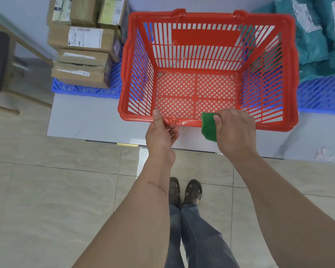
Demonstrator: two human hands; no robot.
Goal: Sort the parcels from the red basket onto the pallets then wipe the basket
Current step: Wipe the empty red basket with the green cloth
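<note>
1. Boxes (81, 55) sit stacked on the left pallet (85, 89), well apart from the hands; sorting looks done on that side.
2. The left hand (161, 132) is closed on the near rim of the basket (207, 20), thumb on top and fingers curled under. Judged from here, it should hold firm so the basket does not slide or tip while being wiped.
3. The basket stands upright on a pale board (89, 120) between the two pallets. It is empty. It is red plastic with slatted walls and a lattice floor; the near rim looks glossy, perhaps wet.
4. The right hand (232, 130) pinches a green pad (208, 128), which is pressed against the near rim. The step in hand seems to be wiping the rim. Steady strokes along the rim, then down the slats and across the lattice, would reach the many gaps.
5. Teal bags (313, 41) lie piled on the right pallet (321, 97).
</note>
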